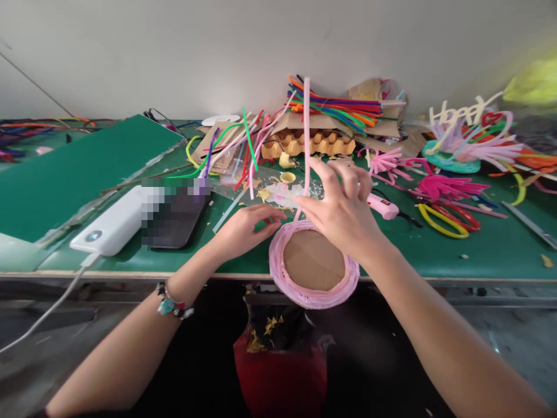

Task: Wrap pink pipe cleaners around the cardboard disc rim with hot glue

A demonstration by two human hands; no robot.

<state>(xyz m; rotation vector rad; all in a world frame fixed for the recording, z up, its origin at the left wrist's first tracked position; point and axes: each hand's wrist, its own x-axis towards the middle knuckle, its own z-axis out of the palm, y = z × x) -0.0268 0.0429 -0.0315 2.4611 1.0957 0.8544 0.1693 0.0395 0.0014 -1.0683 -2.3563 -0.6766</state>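
A round cardboard disc [314,260] lies at the table's front edge, partly overhanging it, its rim wrapped in pink and lilac pipe cleaners. Between thumb and fingers, my right hand [343,203] holds a pale pink pipe cleaner [307,128] that stands upright above the disc's far side. My left hand [250,227] is just left of the disc, fingers curved and thumb apart, with nothing held between them. Beyond both hands lies a clear plastic sheet [278,194] with yellowish scraps and a small yellow cup [288,177].
A white power bank [115,223] and a dark phone [178,217] lie left. Behind are an egg carton [322,144] and coloured pipe cleaners [335,107]. To the right are a pink glue gun [383,206], yellow-handled scissors [441,223] and a "Happy" decoration [461,151].
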